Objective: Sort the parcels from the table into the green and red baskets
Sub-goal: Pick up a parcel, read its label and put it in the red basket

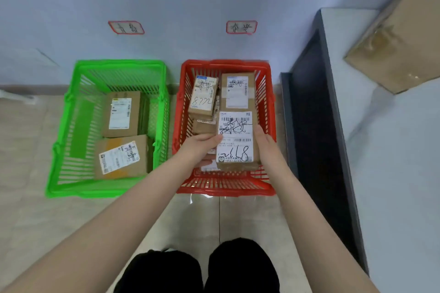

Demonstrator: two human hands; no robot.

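A brown cardboard parcel with a white handwritten label [235, 140] is being gripped by its side edges, left hand [202, 144] and right hand [264, 143] closed on it, so it is being lowered flat into the red slatted plastic basket [270, 188], apparently matching the wall label [241, 27]

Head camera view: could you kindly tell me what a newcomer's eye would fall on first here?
First, the two bright baskets side by side on the floor against the wall: the green basket on the left holding two parcels, the red basket on the right holding several. Next, both hands, left hand and right hand, gripping a labelled parcel over the red basket.
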